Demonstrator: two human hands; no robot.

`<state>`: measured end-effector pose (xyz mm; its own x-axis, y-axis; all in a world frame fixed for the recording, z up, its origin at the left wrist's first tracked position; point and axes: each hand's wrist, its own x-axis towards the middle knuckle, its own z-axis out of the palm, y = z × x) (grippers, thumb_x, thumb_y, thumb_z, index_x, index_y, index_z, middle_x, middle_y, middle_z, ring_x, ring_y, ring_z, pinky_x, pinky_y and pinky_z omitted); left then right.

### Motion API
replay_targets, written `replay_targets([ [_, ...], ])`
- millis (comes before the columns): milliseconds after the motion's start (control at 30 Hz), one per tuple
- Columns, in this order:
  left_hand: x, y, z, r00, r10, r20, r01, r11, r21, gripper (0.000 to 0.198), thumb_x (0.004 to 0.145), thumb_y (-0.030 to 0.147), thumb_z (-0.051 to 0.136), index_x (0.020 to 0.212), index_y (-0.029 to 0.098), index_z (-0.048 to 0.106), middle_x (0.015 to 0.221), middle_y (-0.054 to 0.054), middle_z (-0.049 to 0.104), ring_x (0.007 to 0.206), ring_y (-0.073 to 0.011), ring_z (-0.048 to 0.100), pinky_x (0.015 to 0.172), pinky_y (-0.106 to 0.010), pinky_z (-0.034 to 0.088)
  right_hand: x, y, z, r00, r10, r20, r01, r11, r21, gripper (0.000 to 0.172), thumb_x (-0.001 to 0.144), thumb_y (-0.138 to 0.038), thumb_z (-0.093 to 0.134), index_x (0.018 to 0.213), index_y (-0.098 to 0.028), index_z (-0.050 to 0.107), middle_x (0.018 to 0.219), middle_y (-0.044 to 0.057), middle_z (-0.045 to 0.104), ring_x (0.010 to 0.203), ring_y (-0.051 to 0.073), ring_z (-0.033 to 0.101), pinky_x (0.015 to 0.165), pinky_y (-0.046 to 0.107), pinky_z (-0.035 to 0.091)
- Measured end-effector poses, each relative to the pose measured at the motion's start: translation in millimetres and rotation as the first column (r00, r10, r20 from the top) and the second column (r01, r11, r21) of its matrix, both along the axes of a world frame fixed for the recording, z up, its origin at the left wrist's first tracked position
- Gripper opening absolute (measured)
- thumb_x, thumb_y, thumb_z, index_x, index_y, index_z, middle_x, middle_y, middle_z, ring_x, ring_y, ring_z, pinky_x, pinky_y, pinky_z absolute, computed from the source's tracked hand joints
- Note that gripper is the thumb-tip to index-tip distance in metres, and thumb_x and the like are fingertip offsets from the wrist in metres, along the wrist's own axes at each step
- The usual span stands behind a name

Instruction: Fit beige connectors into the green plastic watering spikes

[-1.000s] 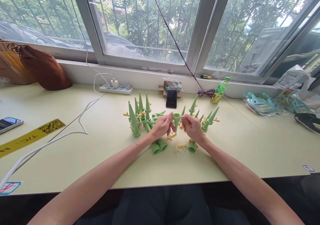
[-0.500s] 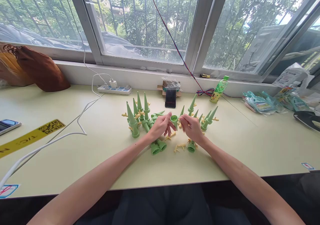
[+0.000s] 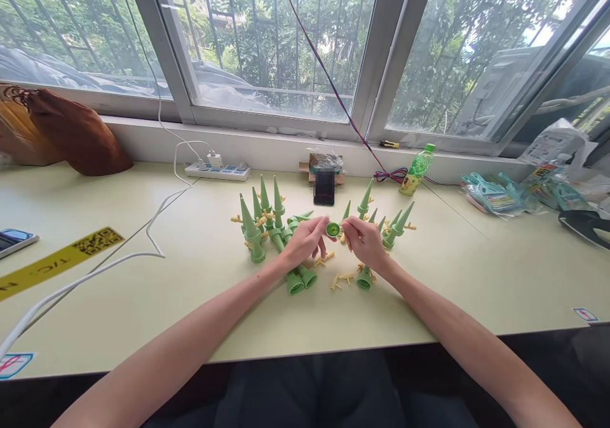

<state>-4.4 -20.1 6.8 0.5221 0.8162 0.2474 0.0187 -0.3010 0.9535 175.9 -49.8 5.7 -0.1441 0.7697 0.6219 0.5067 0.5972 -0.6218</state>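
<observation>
Between my hands is a green plastic plant watering spike (image 3: 333,230), its round hollow end turned toward me. My left hand (image 3: 307,240) pinches it from the left with thumb and fingers. My right hand (image 3: 365,240) is closed at its right edge, fingertips pressed together there; any small part inside them is hidden. Below the hands lie loose yellow branched pieces (image 3: 344,279). To the left, several green spikes (image 3: 252,234) stand upright with yellow pieces fitted on their sides, and two hollow ends (image 3: 295,283) point toward me. More spikes (image 3: 394,228) stand at the right.
A phone (image 3: 325,188) leans on a small box behind the spikes. A green-capped bottle (image 3: 417,171) stands back right, near bagged teal items (image 3: 495,194). A power strip (image 3: 218,171) with a white cable (image 3: 153,225) lies back left. The table's front edge runs below my forearms.
The held spike has tilted so its hollow end faces me more directly, and its tapered side no longer shows. Both hands stay in nearly the same place.
</observation>
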Motion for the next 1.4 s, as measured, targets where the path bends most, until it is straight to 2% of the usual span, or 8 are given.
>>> replay_targets([
  [100, -1, -2, 1.4, 0.998, 0.036, -0.054, -0.031, 0.996, 0.085, 0.046, 0.095, 0.057, 0.038, 0.099, 0.016, 0.058, 0.051, 0.002, 0.060, 0.038, -0.0105, 0.057, 0.034, -0.017, 0.033, 0, 0, -0.7, 1.000, -0.009, -0.007, 0.008, 1.000, -0.009, 0.039, 0.100, -0.044, 0.041, 0.071, -0.020, 0.051, 0.049, -0.004, 0.047, 0.045, 0.010, 0.043, 0.051, 0.024, 0.036],
  [167, -2, -4, 3.7, 0.995, 0.054, -0.079, -0.042, 0.990, 0.135, 0.044, 0.096, 0.055, 0.038, 0.102, 0.017, 0.059, 0.047, 0.004, 0.056, 0.037, -0.0100, 0.054, 0.036, -0.017, 0.034, 0, 1, -1.4, 1.000, -0.012, -0.010, 0.012, 1.000, -0.016, 0.040, 0.099, -0.045, 0.041, 0.070, -0.020, 0.050, 0.048, -0.004, 0.047, 0.045, 0.010, 0.042, 0.050, 0.024, 0.036],
  [267, -3, -6, 7.0, 0.993, 0.075, -0.090, -0.057, 0.980, 0.193, 0.041, 0.096, 0.053, 0.042, 0.104, 0.017, 0.059, 0.056, 0.002, 0.061, 0.039, -0.0087, 0.054, 0.038, -0.018, 0.035, 1, 2, -2.2, 1.000, -0.015, -0.009, 0.015, 1.000, -0.023, 0.040, 0.099, -0.045, 0.041, 0.069, -0.020, 0.049, 0.047, -0.004, 0.046, 0.044, 0.010, 0.042, 0.049, 0.024, 0.036],
  [367, -3, -6, 7.4, 0.991, 0.095, -0.090, -0.070, 0.966, 0.248, 0.039, 0.094, 0.051, 0.045, 0.107, 0.017, 0.058, 0.074, -0.002, 0.067, 0.042, -0.0076, 0.056, 0.040, -0.018, 0.038, 1, 2, -2.6, 1.000, -0.020, -0.007, 0.020, 1.000, -0.023, 0.039, 0.099, -0.044, 0.042, 0.069, -0.020, 0.048, 0.048, -0.004, 0.047, 0.044, 0.010, 0.042, 0.048, 0.024, 0.035],
  [500, -2, -5, 4.5, 0.992, 0.099, -0.080, -0.071, 0.952, 0.297, 0.038, 0.093, 0.051, 0.047, 0.109, 0.017, 0.055, 0.096, -0.006, 0.066, 0.046, -0.0064, 0.058, 0.042, -0.018, 0.042, 2, 3, -3.3, 1.000, -0.025, -0.013, 0.025, 0.999, -0.036, 0.040, 0.099, -0.046, 0.042, 0.068, -0.021, 0.047, 0.049, -0.004, 0.046, 0.044, 0.010, 0.042, 0.047, 0.024, 0.035],
  [800, -2, 0, -1.8, 0.991, 0.111, -0.079, -0.069, 0.908, 0.414, 0.034, 0.093, 0.045, 0.053, 0.114, 0.018, 0.054, 0.105, -0.007, 0.058, 0.048, -0.0033, 0.053, 0.046, -0.019, 0.045, 2, 4, -4.6, 0.999, -0.022, -0.025, 0.020, 0.998, -0.065, 0.041, 0.098, -0.047, 0.042, 0.067, -0.021, 0.045, 0.046, -0.004, 0.044, 0.042, 0.011, 0.040, 0.045, 0.025, 0.033],
  [1000, -2, -1, -0.7, 0.988, 0.122, -0.093, -0.062, 0.874, 0.481, 0.033, 0.092, 0.044, 0.054, 0.113, 0.019, 0.054, 0.108, -0.007, 0.056, 0.049, -0.0025, 0.050, 0.046, -0.019, 0.041, 3, 5, -5.7, 0.999, -0.008, -0.032, 0.006, 0.998, -0.066, 0.041, 0.098, -0.048, 0.043, 0.066, -0.022, 0.044, 0.045, -0.005, 0.042, 0.042, 0.011, 0.040, 0.044, 0.025, 0.032],
  [1400, 0, -1, -5.0, 0.984, 0.157, -0.081, -0.076, 0.792, 0.606, 0.026, 0.093, 0.035, 0.055, 0.116, 0.022, 0.051, 0.108, -0.006, 0.054, 0.053, -0.0032, 0.048, 0.050, -0.020, 0.042, 2, 6, -7.7, 1.000, 0.009, -0.021, -0.011, 0.997, -0.079, 0.041, 0.098, -0.047, 0.043, 0.065, -0.022, 0.042, 0.045, -0.005, 0.041, 0.042, 0.011, 0.040, 0.044, 0.025, 0.031],
])
